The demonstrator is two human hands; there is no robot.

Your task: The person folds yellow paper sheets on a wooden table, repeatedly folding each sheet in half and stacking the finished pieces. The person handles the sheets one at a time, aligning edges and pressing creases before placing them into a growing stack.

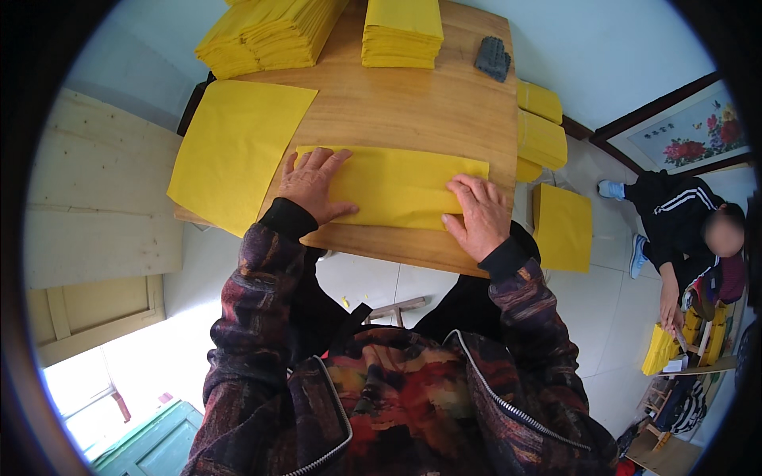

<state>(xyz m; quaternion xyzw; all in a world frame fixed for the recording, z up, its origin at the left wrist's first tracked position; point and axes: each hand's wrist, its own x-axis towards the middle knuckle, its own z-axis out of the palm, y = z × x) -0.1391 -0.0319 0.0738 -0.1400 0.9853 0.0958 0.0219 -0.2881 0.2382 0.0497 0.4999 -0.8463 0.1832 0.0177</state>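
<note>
On the wooden table [397, 103] a folded yellow sheet [397, 186], paper or thin cloth, lies lengthwise in front of me. My left hand [315, 186] rests on its left end, fingers spread and pointing away from me. Over the right end lies my right hand [480, 214], fingers slightly bent and apart, thumb toward the near edge. Both hands press from above and grip nothing. To the left, an unfolded yellow sheet [238, 151] lies flat and reaches past the table's left edge.
Stacks of folded yellow sheets [270, 40] and another stack [402, 36] stand at the far side, near a dark grey cloth [493, 59]. Yellow bundles [542, 139] sit beyond the right edge. A person [690, 230] sits at far right beside a framed flower picture [683, 131].
</note>
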